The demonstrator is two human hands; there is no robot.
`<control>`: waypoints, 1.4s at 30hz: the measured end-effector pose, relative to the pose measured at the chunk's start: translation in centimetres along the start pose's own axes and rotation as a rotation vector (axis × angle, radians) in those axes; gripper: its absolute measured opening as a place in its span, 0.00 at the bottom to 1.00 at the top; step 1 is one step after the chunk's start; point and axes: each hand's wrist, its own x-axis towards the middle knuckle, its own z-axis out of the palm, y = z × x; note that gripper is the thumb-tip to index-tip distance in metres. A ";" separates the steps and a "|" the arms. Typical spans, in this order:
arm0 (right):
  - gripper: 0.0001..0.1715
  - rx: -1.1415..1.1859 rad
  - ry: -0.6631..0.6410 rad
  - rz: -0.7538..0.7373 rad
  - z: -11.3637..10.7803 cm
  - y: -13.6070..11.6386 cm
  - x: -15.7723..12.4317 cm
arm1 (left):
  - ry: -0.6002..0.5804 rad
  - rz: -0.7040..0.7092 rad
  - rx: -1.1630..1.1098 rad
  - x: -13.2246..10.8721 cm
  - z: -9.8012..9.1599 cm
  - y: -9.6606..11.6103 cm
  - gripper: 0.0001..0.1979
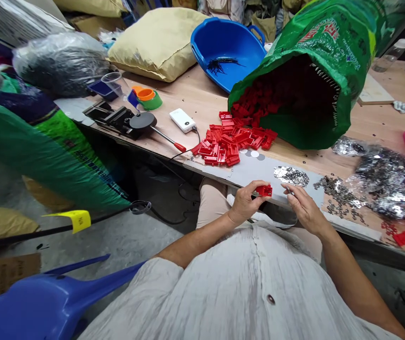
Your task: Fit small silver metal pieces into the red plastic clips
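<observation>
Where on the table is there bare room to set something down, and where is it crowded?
Mostly bare wood shows on the table between power bank, yellow sack and blue basin, and between green bag, pale board and plastic bags. The front is crowded with red pieces, silver pieces and dark pieces.

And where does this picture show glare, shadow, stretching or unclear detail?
Head view: glare on metal pieces and plastic bag; head view: deep shadow inside the sack and under the table; head view: chair looks stretched at the corner, probably a wide-angle effect; head view: item in right hand too small to identify.
</observation>
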 end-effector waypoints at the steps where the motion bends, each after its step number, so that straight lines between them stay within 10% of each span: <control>1: 0.22 -0.023 0.006 -0.026 0.2 0.3 0.1 | -0.013 -0.005 0.009 0.3 -0.2 -0.2 0.16; 15: 0.13 -0.026 0.012 -0.282 1.9 -1.2 2.5 | -0.144 -0.148 -0.163 1.7 -0.3 -1.1 0.19; 42: 0.06 -0.023 0.155 -0.047 1.7 -0.9 1.4 | -0.048 -0.005 -0.047 1.3 0.9 -0.8 0.18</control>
